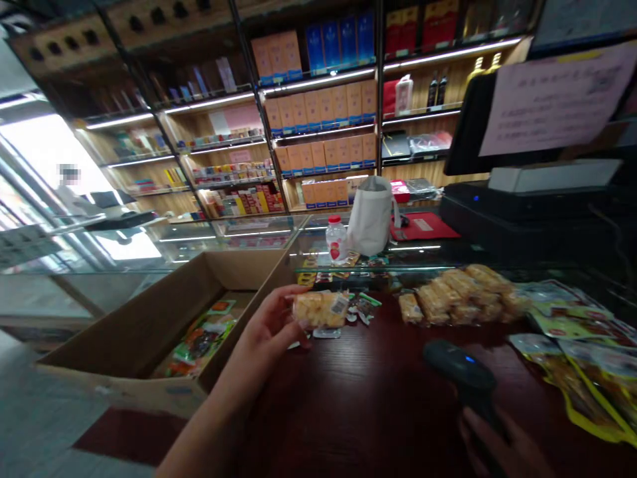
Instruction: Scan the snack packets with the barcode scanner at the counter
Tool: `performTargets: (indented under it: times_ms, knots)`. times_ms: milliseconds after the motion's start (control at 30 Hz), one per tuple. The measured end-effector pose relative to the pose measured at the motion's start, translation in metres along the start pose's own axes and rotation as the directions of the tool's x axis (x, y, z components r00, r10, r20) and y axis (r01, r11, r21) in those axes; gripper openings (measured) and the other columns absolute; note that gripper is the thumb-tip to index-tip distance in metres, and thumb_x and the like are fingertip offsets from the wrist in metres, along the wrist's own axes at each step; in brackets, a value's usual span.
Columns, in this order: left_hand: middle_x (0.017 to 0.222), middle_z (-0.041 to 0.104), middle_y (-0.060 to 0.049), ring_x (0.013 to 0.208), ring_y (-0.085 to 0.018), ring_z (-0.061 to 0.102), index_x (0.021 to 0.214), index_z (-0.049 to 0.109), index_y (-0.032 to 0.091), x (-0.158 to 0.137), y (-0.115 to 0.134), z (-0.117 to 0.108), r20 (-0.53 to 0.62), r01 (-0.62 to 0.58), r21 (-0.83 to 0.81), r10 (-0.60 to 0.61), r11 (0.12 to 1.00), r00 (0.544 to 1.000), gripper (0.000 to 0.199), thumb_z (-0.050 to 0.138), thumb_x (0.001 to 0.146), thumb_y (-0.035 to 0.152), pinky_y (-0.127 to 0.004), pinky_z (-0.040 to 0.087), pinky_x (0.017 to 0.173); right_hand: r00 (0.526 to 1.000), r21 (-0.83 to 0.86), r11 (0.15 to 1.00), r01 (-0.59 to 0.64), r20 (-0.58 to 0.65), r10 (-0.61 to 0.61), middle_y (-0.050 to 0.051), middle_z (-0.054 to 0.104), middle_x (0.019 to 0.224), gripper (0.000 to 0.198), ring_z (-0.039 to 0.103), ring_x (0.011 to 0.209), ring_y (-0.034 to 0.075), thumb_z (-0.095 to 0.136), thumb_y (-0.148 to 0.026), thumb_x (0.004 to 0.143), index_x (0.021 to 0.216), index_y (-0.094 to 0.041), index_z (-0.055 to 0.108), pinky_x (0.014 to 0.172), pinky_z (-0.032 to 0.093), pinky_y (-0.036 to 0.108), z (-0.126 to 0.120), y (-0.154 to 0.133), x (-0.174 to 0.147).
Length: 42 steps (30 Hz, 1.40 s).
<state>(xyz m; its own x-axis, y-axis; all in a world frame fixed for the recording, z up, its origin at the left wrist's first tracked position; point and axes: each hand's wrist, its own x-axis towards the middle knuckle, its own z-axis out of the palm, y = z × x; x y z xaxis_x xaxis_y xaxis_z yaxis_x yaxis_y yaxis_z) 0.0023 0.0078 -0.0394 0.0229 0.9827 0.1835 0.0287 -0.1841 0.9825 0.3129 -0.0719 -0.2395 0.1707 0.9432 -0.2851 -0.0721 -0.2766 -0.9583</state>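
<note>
In my left hand (276, 325) is a clear-wrapped snack bar (318, 309), pale yellow and lumpy, with a barcode label facing up to the right. My thumb and fingers grip its left end above the dark counter. At the lower right my right hand (497, 441) is wrapped round the handle of a black barcode scanner (465, 372), whose small blue light is lit. The scanner's head points up and left. Beyond it lies a pile of similar wrapped snack bars (458, 292). Several small packets (365, 305) lie just behind the held bar.
To the left stands an open cardboard box (134, 332) with colourful packets inside. Flat snack bags (587, 365) lie at the right. A red-capped bottle (336, 242) and a white bag (371, 216) stand on the glass case. A monitor (462, 126) rises at back right; a person (72, 189) is far left.
</note>
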Motion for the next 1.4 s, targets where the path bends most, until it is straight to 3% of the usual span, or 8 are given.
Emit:
performTargets:
  times_ms: [200, 367, 433, 633, 800, 967, 1167, 1400]
  knots:
    - [0.115, 0.07, -0.01, 0.091, -0.021, 0.067, 0.125, 0.064, 0.021, -0.023, -0.066, 0.056, -0.002, 0.132, -0.187, -0.135, 0.973, 0.991, 0.056, 0.08, 0.073, 0.036, -0.024, 0.056, 0.062, 0.992, -0.034, 0.991, 0.126, -0.011, -0.126, -0.002, 0.058, 0.056, 0.053, 0.053, 0.05, 0.015, 0.067, -0.072, 0.077, 0.078, -0.019, 0.062, 0.051, 0.043, 0.025, -0.001, -0.019, -0.029]
    - [0.101, 0.074, -0.005, 0.087, -0.02, 0.068, 0.101, 0.068, 0.019, -0.028, -0.098, 0.074, -0.051, 0.204, -0.243, -0.222, 0.948, 0.974, 0.047, 0.088, 0.062, 0.036, -0.024, 0.057, 0.062, 0.984, -0.062, 0.985, 0.163, -0.067, -0.167, -0.003, 0.059, 0.058, 0.043, 0.051, 0.047, 0.015, 0.068, -0.06, 0.08, 0.088, -0.019, 0.062, 0.046, 0.042, 0.024, -0.009, -0.02, -0.045]
    - [0.104, 0.074, -0.006, 0.086, -0.019, 0.069, 0.101, 0.069, 0.018, -0.028, -0.105, 0.077, -0.069, 0.214, -0.241, -0.237, 0.947, 0.969, 0.048, 0.089, 0.061, 0.035, -0.024, 0.058, 0.064, 0.983, -0.098, 0.982, 0.162, -0.068, -0.169, -0.001, 0.062, 0.062, 0.041, 0.054, 0.049, 0.016, 0.068, -0.059, 0.081, 0.091, -0.019, 0.066, 0.047, 0.043, 0.026, -0.013, -0.017, -0.05]
    - [0.106, 0.075, -0.006, 0.07, -0.016, 0.069, 0.111, 0.071, 0.018, -0.028, -0.116, 0.084, -0.148, 0.232, -0.156, -0.255, 0.96, 0.956, 0.057, 0.089, 0.06, 0.038, -0.027, 0.059, 0.067, 0.981, -0.203, 0.964, 0.171, -0.059, -0.187, 0.003, 0.066, 0.066, 0.042, 0.061, 0.058, 0.023, 0.064, -0.062, 0.082, 0.091, -0.021, 0.072, 0.053, 0.05, 0.031, -0.021, -0.012, -0.064]
    - [0.111, 0.074, -0.007, 0.089, -0.02, 0.071, 0.103, 0.07, 0.018, -0.026, -0.12, 0.094, -0.112, 0.159, -0.15, -0.177, 0.976, 0.978, 0.048, 0.088, 0.061, 0.036, -0.027, 0.059, 0.072, 0.968, -0.248, 0.941, 0.231, -0.037, -0.247, 0.008, 0.073, 0.082, 0.046, 0.068, 0.083, 0.031, 0.065, -0.058, 0.082, 0.106, -0.019, 0.074, 0.074, 0.057, 0.038, -0.024, -0.021, -0.071]
    - [0.112, 0.073, -0.007, 0.093, -0.021, 0.072, 0.103, 0.069, 0.019, -0.024, -0.124, 0.105, -0.075, 0.177, -0.159, -0.19, 0.971, 0.979, 0.045, 0.087, 0.064, 0.033, -0.027, 0.06, 0.075, 0.973, -0.342, 0.912, 0.225, 0.027, -0.23, 0.01, 0.075, 0.109, 0.051, 0.066, 0.102, 0.034, 0.064, -0.051, 0.085, 0.125, -0.02, 0.07, 0.094, 0.05, 0.044, -0.029, -0.038, -0.078]
    - [0.105, 0.075, -0.006, 0.093, -0.023, 0.072, 0.101, 0.07, 0.02, -0.022, -0.125, 0.115, -0.069, 0.169, -0.106, -0.177, 0.98, 0.982, 0.044, 0.086, 0.063, 0.036, -0.029, 0.061, 0.074, 0.961, -0.257, 0.928, 0.269, 0.138, -0.241, 0.009, 0.073, 0.12, 0.044, 0.064, 0.113, 0.034, 0.063, -0.043, 0.089, 0.125, -0.02, 0.07, 0.093, 0.052, 0.039, -0.032, -0.054, -0.083]
    - [0.112, 0.074, -0.007, 0.093, -0.023, 0.072, 0.099, 0.071, 0.02, -0.019, -0.126, 0.128, -0.051, 0.168, -0.117, -0.175, 0.979, 0.983, 0.043, 0.087, 0.062, 0.035, -0.029, 0.061, 0.073, 0.971, -0.294, 0.927, 0.234, 0.033, -0.235, 0.009, 0.07, 0.126, 0.045, 0.061, 0.118, 0.035, 0.065, -0.045, 0.088, 0.126, -0.021, 0.07, 0.097, 0.051, 0.041, -0.04, -0.043, -0.081]
